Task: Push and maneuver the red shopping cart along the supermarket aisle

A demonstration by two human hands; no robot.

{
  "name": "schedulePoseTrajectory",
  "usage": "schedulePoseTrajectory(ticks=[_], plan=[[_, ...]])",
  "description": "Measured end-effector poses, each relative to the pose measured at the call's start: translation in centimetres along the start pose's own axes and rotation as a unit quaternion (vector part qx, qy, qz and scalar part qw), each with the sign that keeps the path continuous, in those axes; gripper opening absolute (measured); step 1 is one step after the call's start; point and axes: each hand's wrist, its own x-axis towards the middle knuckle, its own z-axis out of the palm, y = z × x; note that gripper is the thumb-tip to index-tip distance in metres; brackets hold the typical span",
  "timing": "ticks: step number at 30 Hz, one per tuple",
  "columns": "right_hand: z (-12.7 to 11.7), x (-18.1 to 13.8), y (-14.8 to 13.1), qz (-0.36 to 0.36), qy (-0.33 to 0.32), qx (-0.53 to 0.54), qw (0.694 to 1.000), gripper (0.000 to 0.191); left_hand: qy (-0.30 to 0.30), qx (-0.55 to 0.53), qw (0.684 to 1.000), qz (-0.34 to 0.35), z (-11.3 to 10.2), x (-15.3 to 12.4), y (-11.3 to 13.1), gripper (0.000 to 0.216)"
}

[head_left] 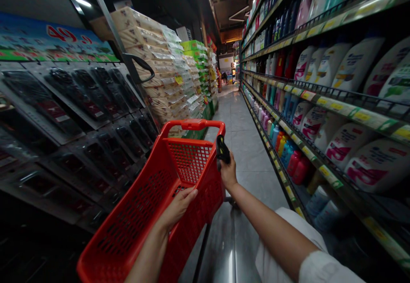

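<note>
A red plastic shopping cart [191,221] with lattice walls stands tilted across the view in front of me. My left hand [179,204] is closed over its near side rim, thumb on top. At the cart's far right corner, my right hand [228,172] is closed around a black handle-like piece [222,150]. That piece has yellowish marks and touches the cart's corner; how it is fastened there I cannot tell. My right fingers are partly hidden behind it. The cart's red top bar [194,123] lies just beyond both hands.
Shelves of shampoo bottles [344,146] line the right side. On the left hang packaged dark goods [92,91] under a blue price sign [57,37]. Stacked wrapped packs [156,56] stand beyond, near a black loop handle [138,67]. A grey tiled aisle [243,129] runs ahead.
</note>
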Motion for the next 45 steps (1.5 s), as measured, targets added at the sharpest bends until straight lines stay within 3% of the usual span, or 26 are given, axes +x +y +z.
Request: schedulePoseTrajectory(ticks=[2,4,7,11,18,24,26,30,32,38,45], plan=[[-0.3,1.5,-0.5,-0.001,0.023,-0.056,0.998,0.040,-0.004,0.000,1.000,0.002,0.0,-0.1,-0.2,0.051],[-0.5,1.7,-0.8,-0.021,0.006,-0.138,0.990,0.039,-0.001,0.009,1.000,0.009,0.0,-0.1,-0.4,0.054],[-0.8,-0.8,-1.3,-0.089,-0.077,-0.234,0.965,0.053,0.037,0.036,0.999,0.009,-0.2,0.0,-0.8,0.058],[-1.2,-3.8,-2.0,-0.135,-0.202,-0.255,0.936,0.066,0.092,0.051,0.994,0.000,-0.4,0.1,-1.3,0.068],[-2.0,-1.5,-2.6,-0.148,-0.150,-0.327,0.921,0.061,0.031,-0.041,0.998,-0.045,-0.5,-0.1,-1.6,0.063],[-2.5,-5.3,-2.9,-0.205,-0.321,-0.302,0.874,0.057,-0.020,-0.131,0.988,-0.077,-0.3,-0.3,-1.1,0.065],[-2.9,-4.1,-2.7,-0.194,-0.298,-0.310,0.882,0.057,-0.031,-0.140,0.987,-0.080,-0.3,-0.3,-1.2,0.066],[-3.4,0.6,-1.4,-0.132,-0.086,-0.284,0.946,0.060,-0.075,-0.172,0.978,-0.094,-0.6,-0.3,-1.5,0.070],[-3.3,2.0,-0.6,-0.115,-0.050,-0.269,0.955,0.061,-0.093,-0.179,0.975,-0.095,-0.7,-0.1,-1.6,0.070],[-2.5,-0.1,0.8,-0.093,-0.081,-0.311,0.942,0.065,-0.109,-0.166,0.974,-0.111,-0.9,0.3,-1.7,0.077],[-3.3,-3.2,-0.7,-0.176,-0.227,-0.438,0.852,0.072,-0.092,-0.190,0.969,-0.126,-0.9,0.3,-1.8,0.073]])
